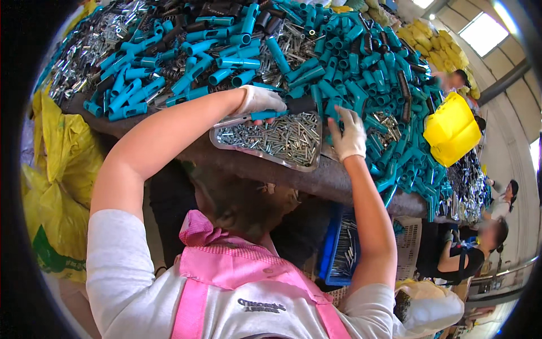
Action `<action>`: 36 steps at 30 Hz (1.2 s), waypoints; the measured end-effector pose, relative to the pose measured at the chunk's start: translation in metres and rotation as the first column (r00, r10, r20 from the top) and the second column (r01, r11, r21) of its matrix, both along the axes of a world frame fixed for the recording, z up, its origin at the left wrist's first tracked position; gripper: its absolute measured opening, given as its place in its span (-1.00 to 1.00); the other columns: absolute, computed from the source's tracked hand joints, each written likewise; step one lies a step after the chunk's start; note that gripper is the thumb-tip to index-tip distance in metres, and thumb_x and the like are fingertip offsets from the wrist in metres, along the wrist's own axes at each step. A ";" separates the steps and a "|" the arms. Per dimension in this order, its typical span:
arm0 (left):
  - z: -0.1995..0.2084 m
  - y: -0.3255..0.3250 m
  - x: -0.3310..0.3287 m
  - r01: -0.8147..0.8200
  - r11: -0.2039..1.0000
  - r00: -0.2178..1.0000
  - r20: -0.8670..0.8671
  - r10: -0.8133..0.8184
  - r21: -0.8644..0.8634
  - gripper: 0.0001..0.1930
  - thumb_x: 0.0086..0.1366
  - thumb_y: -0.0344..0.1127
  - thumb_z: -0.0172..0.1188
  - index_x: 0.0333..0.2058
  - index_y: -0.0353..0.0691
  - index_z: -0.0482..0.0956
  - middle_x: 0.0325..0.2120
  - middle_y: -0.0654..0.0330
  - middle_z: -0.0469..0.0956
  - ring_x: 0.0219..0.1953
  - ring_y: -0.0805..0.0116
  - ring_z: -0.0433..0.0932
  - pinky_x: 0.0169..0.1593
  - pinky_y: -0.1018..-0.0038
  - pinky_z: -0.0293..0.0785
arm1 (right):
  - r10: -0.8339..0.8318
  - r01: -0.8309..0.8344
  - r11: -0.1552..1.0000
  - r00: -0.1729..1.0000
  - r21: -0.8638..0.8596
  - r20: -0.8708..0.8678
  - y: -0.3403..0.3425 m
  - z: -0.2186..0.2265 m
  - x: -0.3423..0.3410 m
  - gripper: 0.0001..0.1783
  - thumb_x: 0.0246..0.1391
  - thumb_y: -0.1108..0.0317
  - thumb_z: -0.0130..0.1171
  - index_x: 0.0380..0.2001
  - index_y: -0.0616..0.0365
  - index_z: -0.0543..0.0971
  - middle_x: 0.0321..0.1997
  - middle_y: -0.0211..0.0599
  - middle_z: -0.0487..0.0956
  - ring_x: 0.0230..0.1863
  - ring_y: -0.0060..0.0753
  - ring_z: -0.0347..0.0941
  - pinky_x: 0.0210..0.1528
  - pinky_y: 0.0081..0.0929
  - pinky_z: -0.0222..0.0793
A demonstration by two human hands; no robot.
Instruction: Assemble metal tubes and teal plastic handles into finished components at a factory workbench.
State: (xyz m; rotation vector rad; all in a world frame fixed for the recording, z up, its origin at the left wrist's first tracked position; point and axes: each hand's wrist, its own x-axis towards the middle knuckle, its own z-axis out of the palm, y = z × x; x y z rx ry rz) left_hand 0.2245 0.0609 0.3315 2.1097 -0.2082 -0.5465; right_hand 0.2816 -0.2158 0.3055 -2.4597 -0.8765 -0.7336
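Observation:
My left hand, in a white glove, is closed around a teal tubular tool part. A silvery metal piece sticks out of its left end, and a black sleeve or grip shows at its right end. Just right of the black end is my right hand, also gloved, with its fingers apart and nothing visible in them. Below both hands a clear-rimmed metal tray holds many loose bolts and smaller fasteners.
Heaps of teal tube parts and metal pieces cover the bench. A yellow container stands at right, a yellow sack at left. Below the bench edge sits a blue crate of rods. Other people work at far right.

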 end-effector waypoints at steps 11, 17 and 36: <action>-0.004 0.023 -0.003 -0.170 0.985 0.984 -0.058 0.171 0.009 -0.65 0.28 -0.01 0.01 -0.15 -0.14 0.49 -0.51 0.26 0.51 -0.65 0.49 0.42 -0.58 0.48 0.35 | 0.199 0.134 0.904 0.710 0.407 -0.676 0.006 0.001 0.009 -0.52 0.14 0.22 0.19 0.10 0.15 0.42 -0.22 -0.35 0.47 -0.35 -0.54 0.39 -0.30 -0.57 0.34; 0.003 0.006 -0.003 -0.300 0.939 0.943 -0.197 0.267 -0.167 -0.66 0.38 0.03 -0.06 -0.20 -0.13 0.48 -0.53 0.26 0.53 -0.63 0.47 0.46 -0.56 0.47 0.42 | 0.271 -0.048 0.880 0.869 0.473 -0.415 0.042 -0.004 -0.012 -0.45 0.25 0.01 0.00 0.19 0.09 0.35 0.03 -0.24 0.45 -0.27 -0.48 0.46 -0.27 -0.55 0.38; -0.019 0.012 -0.091 -0.601 0.520 0.781 -0.582 0.225 -0.607 -0.70 0.42 -0.04 -0.02 -0.07 -0.12 0.38 -0.37 0.16 0.56 -0.70 0.70 0.26 -0.77 0.79 -0.01 | 0.513 0.143 0.789 0.382 0.597 -0.769 0.074 0.000 -0.008 -0.52 0.19 0.05 0.04 0.01 0.21 0.44 -0.32 -0.35 0.49 -0.60 -0.60 0.31 -0.58 -0.62 0.21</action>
